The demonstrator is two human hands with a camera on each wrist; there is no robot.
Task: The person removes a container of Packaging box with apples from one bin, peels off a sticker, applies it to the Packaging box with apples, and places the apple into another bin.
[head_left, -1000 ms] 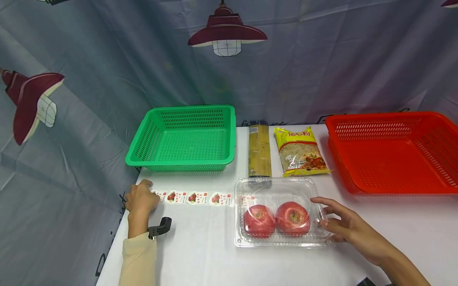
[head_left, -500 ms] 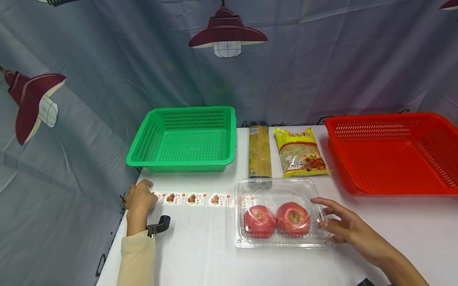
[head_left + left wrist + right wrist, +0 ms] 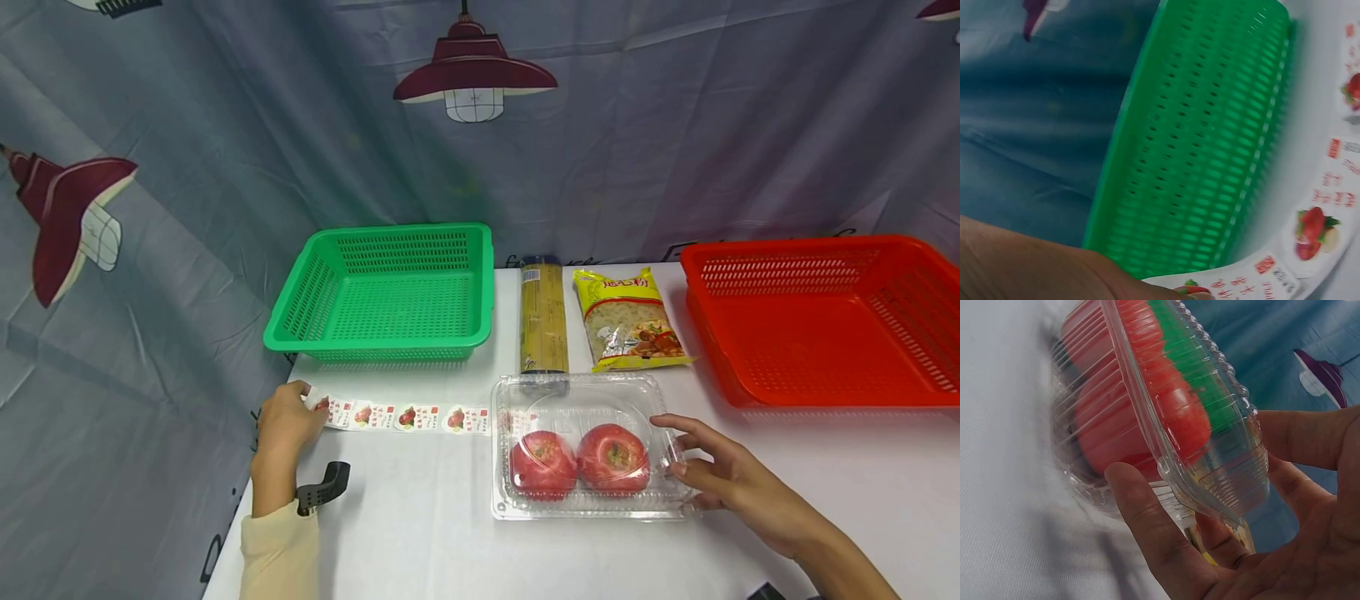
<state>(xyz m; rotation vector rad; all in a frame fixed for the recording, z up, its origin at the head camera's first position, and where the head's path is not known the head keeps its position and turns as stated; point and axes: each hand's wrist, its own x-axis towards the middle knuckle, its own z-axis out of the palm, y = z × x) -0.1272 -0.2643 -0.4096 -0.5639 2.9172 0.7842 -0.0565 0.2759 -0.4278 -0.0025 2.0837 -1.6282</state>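
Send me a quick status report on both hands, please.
Left hand pinches sticker strip. Right hand touches right side of clear container, two apples inside. In the way: container overlaps part of strip.

Both hands are bare. Just behind the left hand (image 3: 287,421) the person wears a narrow black band (image 3: 307,497) round the wrist; a curved black piece (image 3: 337,477) with a blunt end juts from it towards the right-hand side. Next comes a plain cream sleeve (image 3: 279,557). Behind the right hand (image 3: 723,479), beside the forearm, a black block (image 3: 767,592) shows, mostly cut off.
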